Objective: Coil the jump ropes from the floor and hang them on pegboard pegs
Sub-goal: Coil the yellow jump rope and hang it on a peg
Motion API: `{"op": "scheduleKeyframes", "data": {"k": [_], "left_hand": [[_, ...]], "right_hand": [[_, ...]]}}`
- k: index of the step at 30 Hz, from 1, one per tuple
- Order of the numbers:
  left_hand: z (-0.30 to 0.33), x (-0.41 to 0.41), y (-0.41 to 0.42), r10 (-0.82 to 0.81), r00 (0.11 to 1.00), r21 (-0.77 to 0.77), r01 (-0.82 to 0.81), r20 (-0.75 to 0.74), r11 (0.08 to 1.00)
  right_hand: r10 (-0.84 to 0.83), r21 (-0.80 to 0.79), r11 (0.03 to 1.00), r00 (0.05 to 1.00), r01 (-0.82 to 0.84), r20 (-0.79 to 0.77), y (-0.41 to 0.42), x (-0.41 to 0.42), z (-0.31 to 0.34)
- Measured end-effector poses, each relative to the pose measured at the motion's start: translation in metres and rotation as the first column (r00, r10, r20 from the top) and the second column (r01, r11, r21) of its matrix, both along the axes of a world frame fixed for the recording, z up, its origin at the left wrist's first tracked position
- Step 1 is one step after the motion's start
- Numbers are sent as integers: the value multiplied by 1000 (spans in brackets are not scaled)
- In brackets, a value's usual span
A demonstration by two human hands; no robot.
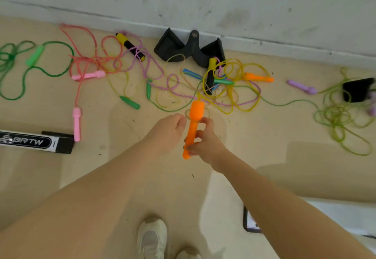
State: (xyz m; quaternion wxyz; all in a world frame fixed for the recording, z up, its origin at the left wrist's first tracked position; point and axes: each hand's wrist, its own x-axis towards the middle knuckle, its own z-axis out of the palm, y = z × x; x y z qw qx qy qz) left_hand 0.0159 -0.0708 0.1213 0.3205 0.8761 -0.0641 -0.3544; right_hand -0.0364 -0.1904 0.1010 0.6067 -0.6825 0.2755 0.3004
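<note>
Fingers [200, 134] of right hand [205, 146] grip orange handle [193, 124].

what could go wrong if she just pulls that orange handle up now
The yellow rope from the orange handle in the right hand runs through the purple rope and green rope, so pulling may tighten the tangle. It also loops at the black metal handle and could snag or drag it.

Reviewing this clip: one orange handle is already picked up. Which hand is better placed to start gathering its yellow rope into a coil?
Probably the left. The right hand already grips the orange handle, so it is occupied. The left hand holds nothing and sits beside the handle's head, close to where the yellow rope leaves it.
</note>
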Motion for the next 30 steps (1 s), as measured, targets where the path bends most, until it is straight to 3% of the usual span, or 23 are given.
{"op": "scheduleKeyframes", "data": {"k": [5, 8, 12, 14, 16, 19, 22, 25, 27, 29, 30], "left_hand": [[154, 24, -19, 245, 944, -307, -305, -219, 902], [243, 29, -22, 311, 910, -404, -402, -273, 822], [350, 16, -20, 240, 919, -510, -376, -314, 774], [402, 8, -18, 245, 930, -528, -358, -273, 770], [450, 1, -18, 259, 944, -532, -330, -206, 780], [512, -7, -21, 231, 958, -604, -287, -172, 743], [557, -11, -31, 153, 988, -593, -123, 1, 796], [587, -9, -43, 141, 916, -266, -38, 377, 963], [605, -10, -48, 191, 861, -152, -134, 472, 979], [618, -7, -54, 334, 859, -266, -243, 387, 933], [624, -7, -57, 407, 865, -389, -280, 293, 877]], "right_hand": [[56, 130, 989, 996, -65, 75, -26, 18, 166], [168, 87, 980, 978, -179, 125, -32, 19, 260], [296, -79, 955, 940, -286, 172, -26, 14, 369], [305, -93, 952, 931, -292, 201, -28, 11, 425], [233, 2, 971, 942, -241, 242, -30, 7, 481], [-135, 195, 976, 974, 99, 180, -32, 2, 548], [-429, 304, 864, 903, 401, 27, -40, 4, 591], [-477, 350, 827, 878, 439, 27, -56, -4, 619], [-501, 390, 803, 865, 450, 34, -76, -11, 627], [-426, 318, 862, 904, 394, 33, -100, -17, 628], [-352, 208, 917, 935, 339, 28, -112, -20, 624]]}}
